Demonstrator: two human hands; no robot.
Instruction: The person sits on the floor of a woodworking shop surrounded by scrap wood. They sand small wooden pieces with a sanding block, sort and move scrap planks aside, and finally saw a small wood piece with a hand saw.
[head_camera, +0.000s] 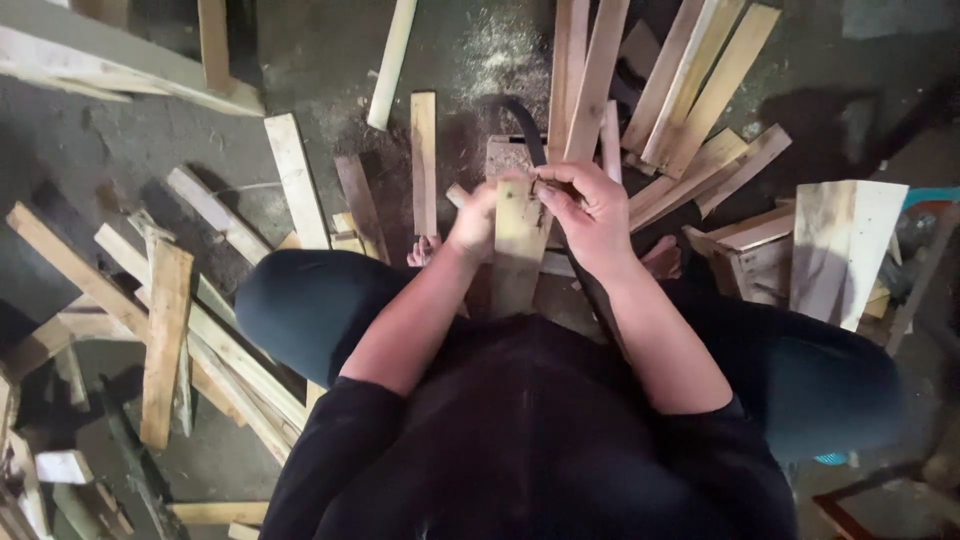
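both hands grip one upright wooden slat (518, 240): left hand (478, 218) wrapped round its left edge, right hand (585, 215) pinching its top; loose planks (690, 90) lie far right.

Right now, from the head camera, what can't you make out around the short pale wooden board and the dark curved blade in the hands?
- Head view: lower end of the short pale wooden board is hidden behind the person's dark-clothed body.
- Dark curved blade: its middle is covered by the right hand, and its handle cannot be made out.
- Left hand: fingers are hidden behind the board.
- What the right fingertips pinch is too small to tell.
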